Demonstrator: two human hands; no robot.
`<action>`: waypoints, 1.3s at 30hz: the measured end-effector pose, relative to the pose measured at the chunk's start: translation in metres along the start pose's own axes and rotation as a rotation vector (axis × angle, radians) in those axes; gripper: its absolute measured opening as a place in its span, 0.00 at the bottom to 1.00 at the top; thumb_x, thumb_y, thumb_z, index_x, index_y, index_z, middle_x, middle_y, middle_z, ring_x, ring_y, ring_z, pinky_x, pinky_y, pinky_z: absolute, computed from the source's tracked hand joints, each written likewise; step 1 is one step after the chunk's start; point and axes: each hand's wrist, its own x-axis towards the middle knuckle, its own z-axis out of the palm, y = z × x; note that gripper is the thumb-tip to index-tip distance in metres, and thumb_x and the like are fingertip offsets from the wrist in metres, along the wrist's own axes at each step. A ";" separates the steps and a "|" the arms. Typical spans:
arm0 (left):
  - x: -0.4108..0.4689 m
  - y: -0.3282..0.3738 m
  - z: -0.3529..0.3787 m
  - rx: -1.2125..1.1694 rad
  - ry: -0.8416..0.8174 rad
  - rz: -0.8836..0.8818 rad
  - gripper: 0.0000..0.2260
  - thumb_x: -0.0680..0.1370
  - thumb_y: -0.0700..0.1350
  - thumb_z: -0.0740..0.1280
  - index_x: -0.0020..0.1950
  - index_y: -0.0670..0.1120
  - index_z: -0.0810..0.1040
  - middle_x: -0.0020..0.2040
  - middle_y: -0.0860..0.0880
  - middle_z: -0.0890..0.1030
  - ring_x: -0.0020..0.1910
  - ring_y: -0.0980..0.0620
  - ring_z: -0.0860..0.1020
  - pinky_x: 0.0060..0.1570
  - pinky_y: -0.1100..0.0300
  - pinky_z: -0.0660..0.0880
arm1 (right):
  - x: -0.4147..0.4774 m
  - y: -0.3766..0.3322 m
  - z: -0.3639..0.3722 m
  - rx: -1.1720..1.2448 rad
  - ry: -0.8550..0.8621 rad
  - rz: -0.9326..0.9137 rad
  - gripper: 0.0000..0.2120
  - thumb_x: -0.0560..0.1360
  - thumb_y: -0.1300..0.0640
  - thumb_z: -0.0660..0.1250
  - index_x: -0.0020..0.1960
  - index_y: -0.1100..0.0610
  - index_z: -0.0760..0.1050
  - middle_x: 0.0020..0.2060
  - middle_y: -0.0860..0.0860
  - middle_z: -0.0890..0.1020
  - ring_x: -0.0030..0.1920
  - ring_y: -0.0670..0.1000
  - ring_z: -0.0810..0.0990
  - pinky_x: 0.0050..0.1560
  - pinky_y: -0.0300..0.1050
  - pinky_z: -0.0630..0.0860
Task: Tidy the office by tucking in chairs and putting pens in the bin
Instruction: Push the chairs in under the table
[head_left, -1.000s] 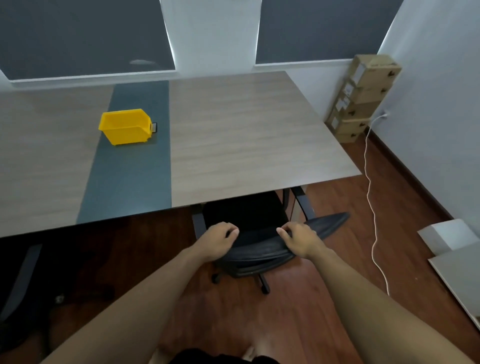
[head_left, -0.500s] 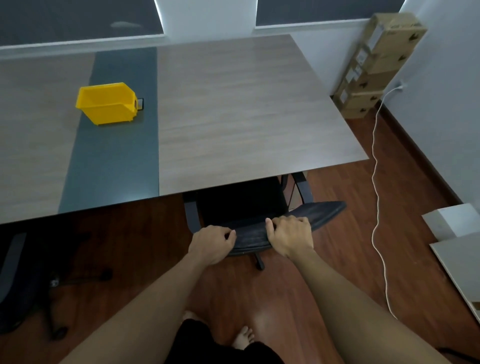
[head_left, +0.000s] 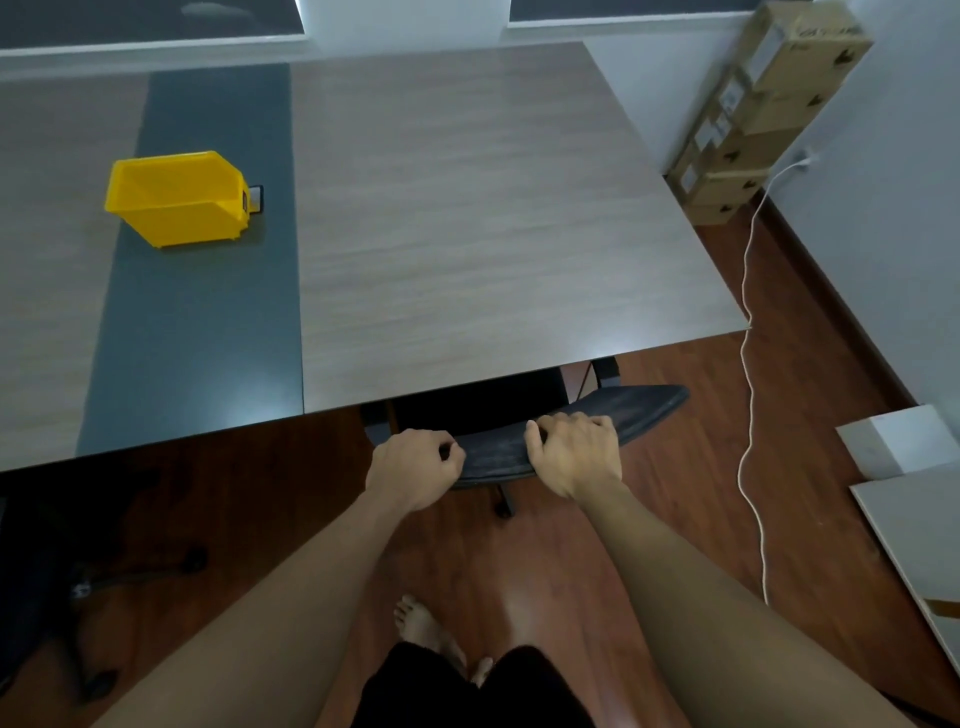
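Note:
A black office chair (head_left: 639, 410) stands at the near edge of the table (head_left: 467, 208), its seat mostly hidden under the tabletop. Only the top of its backrest and one caster show. My left hand (head_left: 415, 467) grips the left end of the backrest top. My right hand (head_left: 574, 452) is closed over the middle of the same edge. A yellow bin (head_left: 176, 200) sits on the dark strip of the table at the far left, with a small dark object just behind its right side. No pens are in sight.
A second dark chair (head_left: 62, 571) stands under the table at the left. Stacked cardboard boxes (head_left: 753, 114) lean in the far right corner. A white cable (head_left: 748, 364) runs along the wooden floor. Pale boards (head_left: 914, 493) lie at the right. My bare feet (head_left: 431, 639) are below.
The chair has slid forward under the table with both hands on its backrest. I have stepped closer, so the table and bin look nearer.

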 end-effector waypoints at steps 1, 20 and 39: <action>0.006 -0.003 -0.004 -0.009 0.004 -0.003 0.20 0.80 0.61 0.56 0.58 0.58 0.86 0.50 0.55 0.87 0.49 0.50 0.84 0.47 0.54 0.80 | 0.007 -0.003 -0.002 0.003 -0.006 -0.002 0.32 0.84 0.39 0.44 0.54 0.50 0.85 0.49 0.51 0.87 0.52 0.56 0.83 0.58 0.59 0.72; 0.039 -0.032 -0.038 0.022 -0.004 -0.083 0.18 0.78 0.57 0.58 0.55 0.56 0.87 0.53 0.56 0.87 0.50 0.51 0.83 0.51 0.52 0.81 | 0.051 -0.030 -0.017 0.059 -0.128 -0.110 0.32 0.83 0.37 0.44 0.57 0.52 0.83 0.51 0.54 0.85 0.55 0.59 0.81 0.59 0.60 0.72; -0.093 -0.071 -0.066 -0.220 0.153 -0.548 0.36 0.80 0.73 0.51 0.79 0.53 0.72 0.78 0.50 0.75 0.75 0.47 0.75 0.72 0.43 0.74 | 0.057 -0.102 -0.055 0.414 -0.393 -0.474 0.33 0.83 0.29 0.51 0.65 0.54 0.79 0.44 0.49 0.82 0.45 0.53 0.81 0.53 0.55 0.80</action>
